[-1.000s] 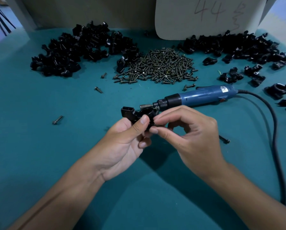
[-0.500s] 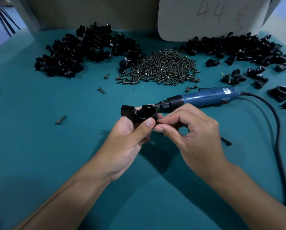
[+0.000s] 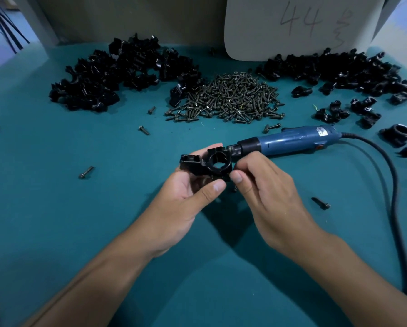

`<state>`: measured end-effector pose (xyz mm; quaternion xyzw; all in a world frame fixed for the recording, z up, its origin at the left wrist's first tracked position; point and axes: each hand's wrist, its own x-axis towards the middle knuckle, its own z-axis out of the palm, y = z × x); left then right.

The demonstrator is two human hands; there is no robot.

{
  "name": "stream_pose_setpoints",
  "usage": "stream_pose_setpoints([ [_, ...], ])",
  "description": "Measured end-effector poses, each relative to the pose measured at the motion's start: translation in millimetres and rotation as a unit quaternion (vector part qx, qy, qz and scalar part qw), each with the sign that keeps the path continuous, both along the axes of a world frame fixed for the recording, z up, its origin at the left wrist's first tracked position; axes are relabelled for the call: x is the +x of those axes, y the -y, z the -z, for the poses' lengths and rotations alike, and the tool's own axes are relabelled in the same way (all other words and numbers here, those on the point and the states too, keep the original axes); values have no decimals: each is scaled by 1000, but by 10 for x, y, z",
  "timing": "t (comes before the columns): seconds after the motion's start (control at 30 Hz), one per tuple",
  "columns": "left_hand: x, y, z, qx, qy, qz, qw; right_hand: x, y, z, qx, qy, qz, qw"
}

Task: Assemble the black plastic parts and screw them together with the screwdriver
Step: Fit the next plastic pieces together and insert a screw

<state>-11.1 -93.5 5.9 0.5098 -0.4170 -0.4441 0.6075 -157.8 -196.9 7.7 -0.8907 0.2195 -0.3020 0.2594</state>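
The left hand (image 3: 186,197) held the clamp (image 3: 209,165) above the mat (image 3: 56,220), thumb curled against its lower edge and fingers behind it. The clamp was made of black parts fitted together into a ring with a side block. The right hand (image 3: 266,187) pinched the clamp's right edge with the thumb and curled fingers; whether a screw sat between them could not be seen. The screwdriver (image 3: 289,141) lay on the mat just behind the clamp, untouched, and its cable (image 3: 391,185) ran off to the right. The main risk seemed to be that the halves would slip out of line when the right hand let go to reach the screwdriver, because only one hand would grip them then. A screw not yet started could drop and roll among the loose screws (image 3: 320,204) or be lost in the screw pile (image 3: 230,100).
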Motion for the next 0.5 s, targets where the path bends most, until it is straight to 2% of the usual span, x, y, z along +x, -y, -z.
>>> stream_pose_setpoints([
  [0.27, 39, 7, 43, -7, -18, -39, 999, 4, 34, 31, -12, -35, -3, 999],
  [0.5, 38, 9, 46, -1, -22, -28, 999, 4, 39, 37, -48, -47, -3, 998],
])
